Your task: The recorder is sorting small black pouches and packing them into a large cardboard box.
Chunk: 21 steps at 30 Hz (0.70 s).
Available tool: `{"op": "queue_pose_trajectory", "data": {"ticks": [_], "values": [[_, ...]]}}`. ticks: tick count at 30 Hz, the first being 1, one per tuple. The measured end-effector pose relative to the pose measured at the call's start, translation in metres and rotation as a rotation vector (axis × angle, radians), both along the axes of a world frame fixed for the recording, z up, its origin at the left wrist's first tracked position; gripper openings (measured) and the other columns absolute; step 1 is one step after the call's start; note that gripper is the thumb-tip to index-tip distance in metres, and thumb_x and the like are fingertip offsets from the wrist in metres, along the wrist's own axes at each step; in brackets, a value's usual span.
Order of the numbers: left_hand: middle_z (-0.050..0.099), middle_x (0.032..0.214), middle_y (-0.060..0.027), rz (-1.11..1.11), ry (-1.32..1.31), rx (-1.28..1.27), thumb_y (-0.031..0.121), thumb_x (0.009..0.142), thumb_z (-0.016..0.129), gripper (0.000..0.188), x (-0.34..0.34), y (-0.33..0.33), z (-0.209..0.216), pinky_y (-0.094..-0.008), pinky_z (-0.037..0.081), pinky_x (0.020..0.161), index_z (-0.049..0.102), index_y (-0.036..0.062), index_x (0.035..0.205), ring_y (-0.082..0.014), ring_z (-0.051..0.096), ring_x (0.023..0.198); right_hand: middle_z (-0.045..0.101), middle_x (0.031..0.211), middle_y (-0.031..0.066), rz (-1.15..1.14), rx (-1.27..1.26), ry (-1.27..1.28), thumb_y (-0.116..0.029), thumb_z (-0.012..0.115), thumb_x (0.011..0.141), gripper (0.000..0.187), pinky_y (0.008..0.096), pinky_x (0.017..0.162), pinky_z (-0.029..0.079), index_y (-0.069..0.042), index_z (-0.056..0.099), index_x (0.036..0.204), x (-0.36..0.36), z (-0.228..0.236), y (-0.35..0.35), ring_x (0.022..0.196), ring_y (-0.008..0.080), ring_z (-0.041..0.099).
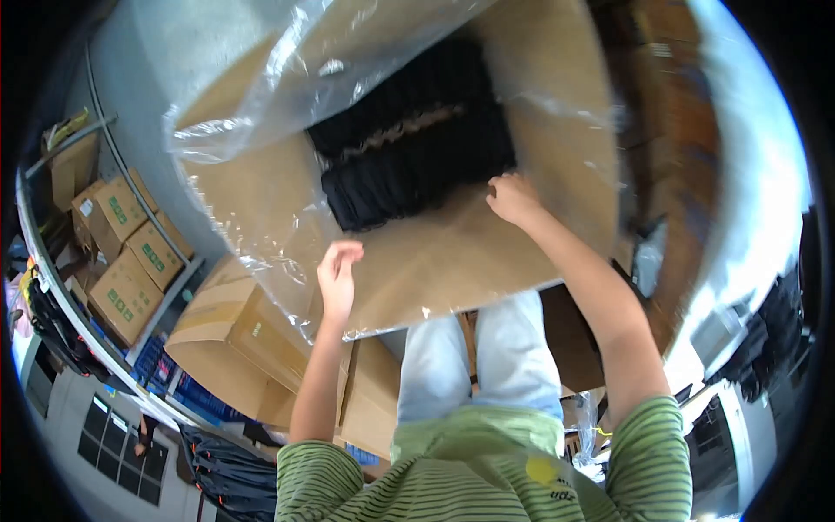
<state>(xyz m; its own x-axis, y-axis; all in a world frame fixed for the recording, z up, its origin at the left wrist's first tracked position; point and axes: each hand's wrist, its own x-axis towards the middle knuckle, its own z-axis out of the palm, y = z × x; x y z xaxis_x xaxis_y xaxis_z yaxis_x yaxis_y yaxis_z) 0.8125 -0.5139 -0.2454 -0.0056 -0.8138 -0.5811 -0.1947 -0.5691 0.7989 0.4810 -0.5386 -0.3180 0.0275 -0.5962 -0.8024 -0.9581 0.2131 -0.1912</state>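
Note:
A large open cardboard box (417, 274) stands before me, lined with clear plastic film (235, 143) that folds over its rim. Inside lie rows of black bundles (417, 174) that look like soft fabric; their exact kind is hard to make out. My left hand (337, 268) hovers at the near left part of the box, fingers loosely bent and holding nothing visible. Over the right end of the near row, my right hand (515, 198) is open with curved fingers, close to the bundles. Whether it touches them cannot be made out.
Several closed cartons (130, 296) are stacked at the left beyond a metal rail. Another cardboard box (252, 339) sits at my near left. Dark garments (230, 470) hang at the lower left, where a person (143, 439) shows in the distance. Brown cartons (670, 157) rise along the right.

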Motion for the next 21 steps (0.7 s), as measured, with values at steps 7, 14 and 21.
{"op": "queue_pose_trajectory", "data": {"ticks": [7,14,21], "values": [[0.062,0.082,-0.0033,-0.173,0.083,-0.035,0.003,0.091,0.045,0.016,0.021,0.042,0.106,-0.0234,0.047,0.068,0.06,0.0022,0.094,-0.0109,0.058,0.074,0.063,0.094,0.0143,-0.783,-0.392,-0.349,-0.017,0.052,0.077,0.024,0.0399,0.08,0.049,-0.01,0.065,0.095,-0.01,0.185,0.057,0.09,0.0311,0.06],[0.063,0.079,-0.007,-0.555,0.089,-0.088,0.007,0.092,0.047,0.014,-0.028,0.023,0.132,-0.0205,0.045,0.061,0.06,0.0033,0.096,-0.0103,0.056,0.065,0.066,0.081,0.0114,-0.852,-0.568,-0.348,-0.014,0.05,0.075,0.025,0.0414,0.073,0.05,-0.012,0.066,0.093,-0.032,0.281,0.234,0.078,0.0308,0.062],[0.066,0.08,-0.0083,-0.931,0.07,-0.002,0.009,0.09,0.048,0.015,-0.182,0.037,0.166,-0.021,0.046,0.061,0.06,0.0038,0.098,-0.0118,0.06,0.067,0.064,0.071,0.009,-1.433,-0.867,-0.23,-0.013,0.05,0.078,0.022,0.036,0.065,0.049,-0.009,0.067,0.092,-0.096,0.301,0.383,0.068,0.0231,0.063]]}}
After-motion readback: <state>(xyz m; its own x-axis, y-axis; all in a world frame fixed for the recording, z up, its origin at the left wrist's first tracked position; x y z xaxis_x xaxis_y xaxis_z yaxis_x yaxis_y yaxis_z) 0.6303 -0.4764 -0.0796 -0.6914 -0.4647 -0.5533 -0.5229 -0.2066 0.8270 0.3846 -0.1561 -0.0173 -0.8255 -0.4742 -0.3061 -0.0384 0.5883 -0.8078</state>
